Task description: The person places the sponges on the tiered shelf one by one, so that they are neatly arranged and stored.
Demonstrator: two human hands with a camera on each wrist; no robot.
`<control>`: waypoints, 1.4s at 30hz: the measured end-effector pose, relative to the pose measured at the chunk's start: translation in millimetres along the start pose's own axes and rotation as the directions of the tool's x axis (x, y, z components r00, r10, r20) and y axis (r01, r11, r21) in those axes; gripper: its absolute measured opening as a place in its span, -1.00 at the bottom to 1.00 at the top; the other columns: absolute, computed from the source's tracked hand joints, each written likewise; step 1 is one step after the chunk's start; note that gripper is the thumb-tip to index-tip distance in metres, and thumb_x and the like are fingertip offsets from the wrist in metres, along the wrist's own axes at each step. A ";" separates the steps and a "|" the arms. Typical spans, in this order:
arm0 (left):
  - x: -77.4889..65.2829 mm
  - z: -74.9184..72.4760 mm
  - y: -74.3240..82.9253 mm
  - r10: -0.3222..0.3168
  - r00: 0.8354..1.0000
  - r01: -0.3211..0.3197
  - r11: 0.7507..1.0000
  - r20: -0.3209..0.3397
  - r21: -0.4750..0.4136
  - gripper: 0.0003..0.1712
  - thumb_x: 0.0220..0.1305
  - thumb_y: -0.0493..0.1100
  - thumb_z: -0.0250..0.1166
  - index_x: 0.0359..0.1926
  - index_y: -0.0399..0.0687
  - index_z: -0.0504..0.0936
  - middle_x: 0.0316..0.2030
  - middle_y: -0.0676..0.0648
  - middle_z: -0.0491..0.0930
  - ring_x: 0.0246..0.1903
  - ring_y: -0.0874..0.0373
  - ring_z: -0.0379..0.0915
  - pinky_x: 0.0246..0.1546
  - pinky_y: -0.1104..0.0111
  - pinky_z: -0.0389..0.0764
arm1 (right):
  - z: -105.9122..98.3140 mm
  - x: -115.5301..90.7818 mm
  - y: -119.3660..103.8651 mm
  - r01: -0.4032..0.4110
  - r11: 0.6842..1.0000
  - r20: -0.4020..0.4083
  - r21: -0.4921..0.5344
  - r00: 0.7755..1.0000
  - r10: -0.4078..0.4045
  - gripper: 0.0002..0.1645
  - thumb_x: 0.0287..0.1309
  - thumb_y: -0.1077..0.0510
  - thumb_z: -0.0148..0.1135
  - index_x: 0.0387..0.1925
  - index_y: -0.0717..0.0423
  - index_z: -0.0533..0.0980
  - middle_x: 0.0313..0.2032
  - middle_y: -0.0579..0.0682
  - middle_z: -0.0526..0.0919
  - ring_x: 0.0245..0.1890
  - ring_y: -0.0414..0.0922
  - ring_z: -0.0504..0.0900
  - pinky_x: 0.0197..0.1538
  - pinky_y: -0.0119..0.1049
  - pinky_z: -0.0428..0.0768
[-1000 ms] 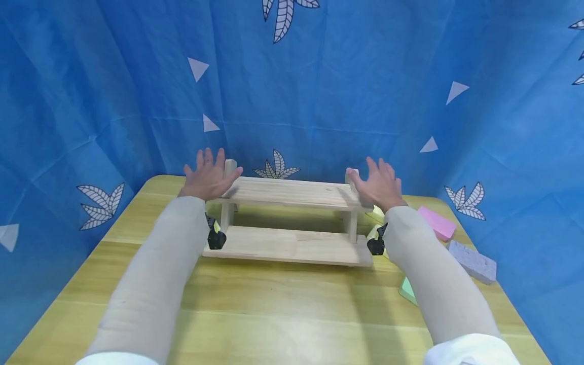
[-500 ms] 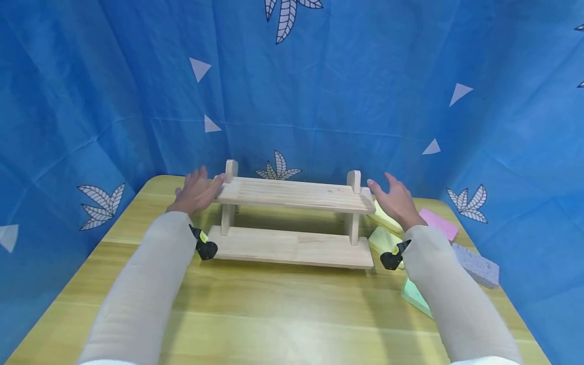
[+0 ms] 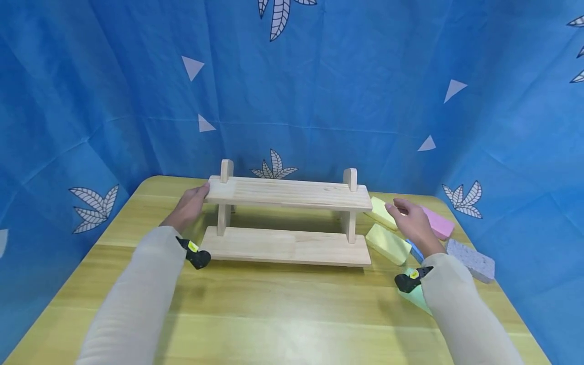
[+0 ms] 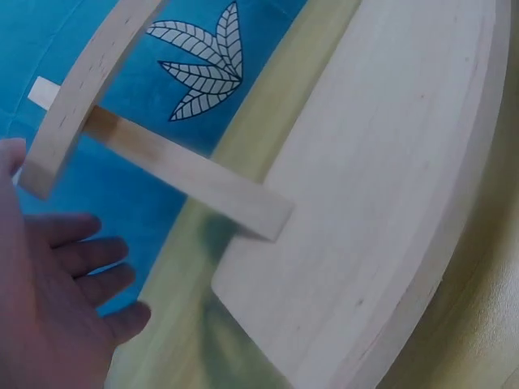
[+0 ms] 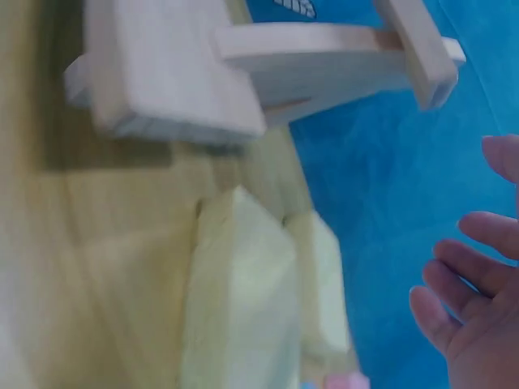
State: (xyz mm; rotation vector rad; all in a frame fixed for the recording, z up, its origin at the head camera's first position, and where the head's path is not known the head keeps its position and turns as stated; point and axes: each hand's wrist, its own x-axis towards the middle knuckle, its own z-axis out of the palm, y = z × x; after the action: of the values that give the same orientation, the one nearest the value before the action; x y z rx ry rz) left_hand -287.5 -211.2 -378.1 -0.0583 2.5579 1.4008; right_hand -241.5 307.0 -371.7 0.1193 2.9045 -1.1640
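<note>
A two-tier wooden shelf (image 3: 292,195) of pale bare wood stands near the back of the table. My left hand (image 3: 188,205) is at the left end of its upper board. In the left wrist view, the thumb lies by the board end and the loosely bent fingers (image 4: 105,284) hold nothing. My right hand (image 3: 414,223) hovers above several coloured blocks to the right of the shelf, with nothing in its grasp. In the right wrist view its relaxed fingers (image 5: 474,267) are spread beside two pale yellow blocks (image 5: 243,300).
On the table's right side lie a yellow block (image 3: 388,244), a pink block (image 3: 438,223), a speckled grey-purple block (image 3: 472,259) and a mint green block (image 3: 417,299). A blue piece (image 3: 415,252) shows partly beneath my right arm. Blue curtain (image 3: 315,91) hangs behind.
Both hands have come off the top of the shelf. The left has dropped to the upper board's left end, while the right has moved right and toward me, over the blocks.
</note>
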 end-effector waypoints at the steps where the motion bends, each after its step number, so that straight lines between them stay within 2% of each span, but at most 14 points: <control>1: 0.3 0.3 -1.7 0.004 1.000 -0.004 0.999 -0.004 -0.035 -0.09 0.34 0.41 -0.48 0.48 -0.09 -0.14 0.44 -0.26 -0.09 0.41 -0.20 -0.18 0.36 -0.10 -0.07 | 0.2 -3.0 5.0 0.002 1.000 -0.001 0.003 1.000 -0.002 -0.06 0.30 -0.37 -0.21 0.41 0.23 0.06 0.33 0.33 0.20 0.31 0.26 0.18 0.24 0.19 0.27; 6: 1.2 2.1 -7.8 0.036 0.999 -0.037 0.978 -0.010 -0.205 -0.15 0.41 0.31 -0.40 0.46 -0.19 -0.05 0.38 -0.32 0.03 0.34 -0.19 -0.01 0.36 -0.02 0.07 | 5.1 -16.1 29.4 -0.013 1.000 -0.010 0.016 1.000 0.013 -0.05 0.29 -0.38 -0.19 0.37 0.28 0.13 0.28 0.35 0.26 0.26 0.27 0.26 0.19 0.17 0.34; 12: 0.7 4.7 -11.6 0.040 0.999 -0.032 0.946 0.016 -0.322 -0.18 0.44 0.28 -0.37 0.47 -0.18 -0.12 0.42 -0.30 -0.05 0.38 -0.20 -0.06 0.37 0.03 0.06 | 15.9 -25.5 52.8 -0.014 1.000 -0.042 0.006 0.999 0.014 -0.13 0.33 -0.27 -0.13 0.32 0.38 0.17 0.24 0.41 0.29 0.22 0.29 0.30 0.18 0.16 0.35; 17: 0.4 6.2 -11.9 0.062 0.998 -0.047 0.929 0.028 -0.367 -0.21 0.46 0.24 -0.40 0.47 -0.20 -0.16 0.42 -0.31 -0.06 0.39 -0.20 -0.07 0.37 0.05 0.07 | 24.1 -29.5 64.9 -0.075 0.995 -0.012 -0.062 0.997 0.074 -0.04 0.29 -0.37 -0.16 0.36 0.33 0.12 0.24 0.41 0.28 0.24 0.30 0.26 0.21 0.18 0.29; 27: 2.1 12.5 -11.1 0.083 0.996 -0.064 0.889 0.020 -0.452 -0.24 0.48 0.18 -0.40 0.46 -0.26 -0.15 0.39 -0.39 -0.01 0.37 -0.21 -0.02 0.36 0.04 0.08 | 32.3 -33.5 70.4 -0.101 0.989 0.012 -0.107 0.995 0.103 0.03 0.23 -0.40 -0.07 0.37 0.33 0.09 0.29 0.40 0.20 0.28 0.33 0.17 0.23 0.22 0.26; 37: 7.5 18.1 -8.4 0.095 0.994 -0.059 0.876 0.052 -0.479 -0.22 0.47 0.21 -0.40 0.47 -0.22 -0.19 0.40 -0.38 -0.06 0.38 -0.21 -0.08 0.37 0.05 0.06 | 38.3 -34.7 73.8 -0.065 0.986 0.000 -0.152 0.998 0.066 0.01 0.21 -0.31 0.07 0.33 0.41 0.12 0.31 0.42 0.16 0.32 0.34 0.08 0.30 0.21 0.16; 39: 4.9 18.6 -5.2 0.099 0.993 -0.056 0.867 0.061 -0.494 -0.23 0.48 0.19 -0.41 0.46 -0.24 -0.20 0.40 -0.40 -0.08 0.39 -0.21 -0.11 0.38 0.04 0.03 | 40.0 -34.2 74.5 -0.058 0.983 -0.005 -0.172 0.998 0.058 0.02 0.19 -0.31 0.10 0.32 0.43 0.14 0.32 0.42 0.15 0.33 0.34 0.06 0.31 0.21 0.13; 42: 5.4 19.5 -4.2 0.089 0.994 -0.043 0.842 0.060 -0.537 -0.23 0.48 0.17 -0.40 0.46 -0.28 -0.22 0.39 -0.42 -0.09 0.39 -0.21 -0.12 0.38 0.04 0.01 | 42.9 -32.1 75.3 -0.042 0.980 -0.015 -0.196 0.999 0.040 0.02 0.17 -0.29 0.14 0.30 0.46 0.15 0.31 0.43 0.14 0.33 0.35 0.06 0.32 0.20 0.11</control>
State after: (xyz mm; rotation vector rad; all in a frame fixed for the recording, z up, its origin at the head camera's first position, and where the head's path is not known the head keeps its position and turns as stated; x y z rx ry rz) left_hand -288.7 -196.8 -392.9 -0.0011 2.0400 2.0585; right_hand -204.7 329.5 -453.4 0.1827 2.9899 -0.8679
